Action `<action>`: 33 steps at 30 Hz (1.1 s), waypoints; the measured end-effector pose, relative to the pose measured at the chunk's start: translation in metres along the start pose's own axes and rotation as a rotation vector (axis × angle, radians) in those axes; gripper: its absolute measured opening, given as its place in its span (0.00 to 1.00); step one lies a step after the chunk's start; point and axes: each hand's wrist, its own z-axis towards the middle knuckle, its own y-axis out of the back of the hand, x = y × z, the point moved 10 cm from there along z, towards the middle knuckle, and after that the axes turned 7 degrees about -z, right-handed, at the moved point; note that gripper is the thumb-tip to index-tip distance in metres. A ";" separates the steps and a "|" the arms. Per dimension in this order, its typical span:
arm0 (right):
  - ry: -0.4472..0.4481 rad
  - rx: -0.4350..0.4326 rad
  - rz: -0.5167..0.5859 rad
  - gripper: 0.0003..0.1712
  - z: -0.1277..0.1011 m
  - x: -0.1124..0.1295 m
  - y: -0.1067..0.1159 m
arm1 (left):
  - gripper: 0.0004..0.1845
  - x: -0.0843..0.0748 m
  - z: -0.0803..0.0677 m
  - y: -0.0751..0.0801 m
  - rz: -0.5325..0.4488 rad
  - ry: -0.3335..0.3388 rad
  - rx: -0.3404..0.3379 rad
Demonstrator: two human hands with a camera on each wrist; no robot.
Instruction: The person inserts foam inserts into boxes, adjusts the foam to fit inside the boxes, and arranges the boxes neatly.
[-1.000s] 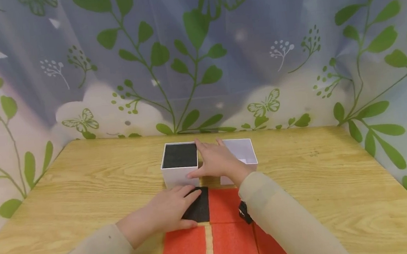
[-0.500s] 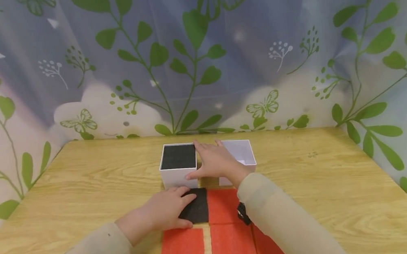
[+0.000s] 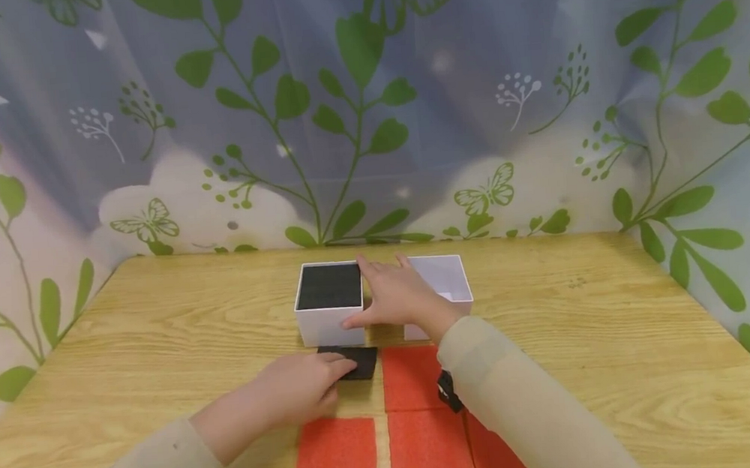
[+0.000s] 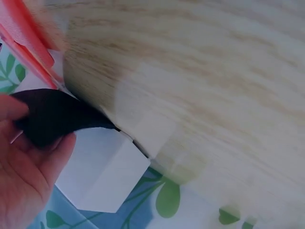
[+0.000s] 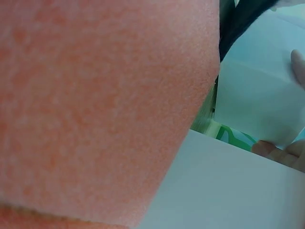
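A black felt-like square (image 3: pixel 364 364) lies in front of the left white box (image 3: pixel 326 330). My left hand (image 3: pixel 288 390) pinches its near edge. In the left wrist view the black square (image 4: pixel 57 114) bends upward between thumb and fingers, with a white box face (image 4: pixel 102 167) beyond it. More black material (image 3: pixel 329 286) fills the left box almost to its rim. My right hand (image 3: pixel 397 293) grips that box's right side, thumb at the front face and a finger at the back corner. Its forearm crosses over the red squares.
A second white box (image 3: pixel 442 267) stands to the right, partly behind my right hand. Several red squares (image 3: pixel 430 455) lie flat on the wooden table (image 3: pixel 563 351), nearer to me. A leaf-patterned curtain (image 3: pixel 363 114) hangs behind the table.
My left hand has gone from lying spread on the black square to pinching it, and the square's near edge has come up and folded away from me. The right hand stays put.
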 end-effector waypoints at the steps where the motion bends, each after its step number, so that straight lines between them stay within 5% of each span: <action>1: -0.001 -0.001 0.001 0.68 0.000 0.000 0.000 | 0.17 -0.001 -0.002 0.003 0.017 -0.006 -0.027; 8: 0.000 -0.017 0.012 0.68 -0.002 0.001 -0.002 | 0.19 -0.007 -0.020 0.027 0.128 -0.084 -0.252; 13: 0.010 -0.011 0.011 0.68 -0.001 0.002 -0.006 | 0.22 -0.013 -0.034 0.045 0.126 -0.143 -0.372; 19: -0.015 -0.011 -0.014 0.65 0.001 0.000 -0.001 | 0.25 -0.027 -0.048 0.072 0.116 -0.293 -0.539; 22: -0.013 -0.005 -0.037 0.62 0.000 0.000 0.000 | 0.26 -0.026 -0.051 0.084 0.120 -0.287 -0.606; 25: -0.009 -0.002 -0.020 0.63 0.000 0.000 -0.001 | 0.25 -0.017 -0.045 0.088 0.170 -0.189 -0.602; 29: -0.008 -0.006 0.011 0.66 0.000 0.000 -0.002 | 0.25 0.000 -0.032 0.078 0.242 -0.050 -0.499; 33: -0.014 -0.007 0.007 0.66 0.000 -0.001 -0.001 | 0.27 0.010 -0.019 0.065 0.259 0.002 -0.403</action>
